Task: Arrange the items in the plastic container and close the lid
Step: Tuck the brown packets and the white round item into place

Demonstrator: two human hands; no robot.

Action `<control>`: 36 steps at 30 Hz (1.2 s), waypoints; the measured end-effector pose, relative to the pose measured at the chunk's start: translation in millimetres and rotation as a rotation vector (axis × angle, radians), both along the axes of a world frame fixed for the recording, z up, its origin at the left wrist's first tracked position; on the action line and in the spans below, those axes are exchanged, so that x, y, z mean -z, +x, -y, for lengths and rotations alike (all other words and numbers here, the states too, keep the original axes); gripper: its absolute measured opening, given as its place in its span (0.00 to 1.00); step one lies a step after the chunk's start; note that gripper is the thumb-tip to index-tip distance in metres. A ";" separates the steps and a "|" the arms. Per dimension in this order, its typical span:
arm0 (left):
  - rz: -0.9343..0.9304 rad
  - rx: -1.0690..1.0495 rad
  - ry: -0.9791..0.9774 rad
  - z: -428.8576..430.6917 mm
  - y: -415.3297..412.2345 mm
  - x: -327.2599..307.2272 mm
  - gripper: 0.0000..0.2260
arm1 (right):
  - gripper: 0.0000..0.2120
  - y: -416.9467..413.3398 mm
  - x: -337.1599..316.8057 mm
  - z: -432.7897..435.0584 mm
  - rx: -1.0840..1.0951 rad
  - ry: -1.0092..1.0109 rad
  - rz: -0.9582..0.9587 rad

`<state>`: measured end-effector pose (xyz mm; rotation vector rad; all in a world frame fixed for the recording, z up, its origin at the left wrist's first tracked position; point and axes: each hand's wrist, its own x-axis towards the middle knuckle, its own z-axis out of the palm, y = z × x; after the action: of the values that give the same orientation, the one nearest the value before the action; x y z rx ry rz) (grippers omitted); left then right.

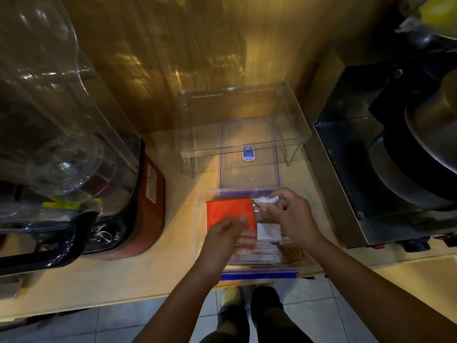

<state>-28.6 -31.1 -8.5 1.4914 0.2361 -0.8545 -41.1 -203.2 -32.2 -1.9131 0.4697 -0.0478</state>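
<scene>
A clear plastic container (203, 198) with blue clips stands at the counter's front edge. Inside lie an orange-red packet (228, 210) at the far left, white sachets (268, 231) in the middle and a brown packet (293, 253) at the near right. Its clear lid (248, 164) with a blue rim and blue label lies flat just behind it. My left hand (227, 235) reaches into the container over the orange-red packet's near edge, fingers curled on the sachets. My right hand (290, 214) pinches a small white packet (265, 200) above the container's far right.
A clear acrylic riser shelf (243, 120) straddles the far part of the lid. A red blender base (146, 211) under a clear sound cover (49, 107) stands to the left. A steel appliance (385, 169) with pots is on the right. Tiled floor and my shoes lie below.
</scene>
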 end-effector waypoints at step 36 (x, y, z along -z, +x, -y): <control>-0.294 -0.126 -0.142 23.3 9.4 -17.3 0.06 | 0.08 -26.2 -17.4 14.7 0.062 0.421 -0.196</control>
<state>-19.2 -54.4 8.8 1.2029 0.4724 -0.9669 -67.3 -218.0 -14.8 -1.4947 0.6179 0.1869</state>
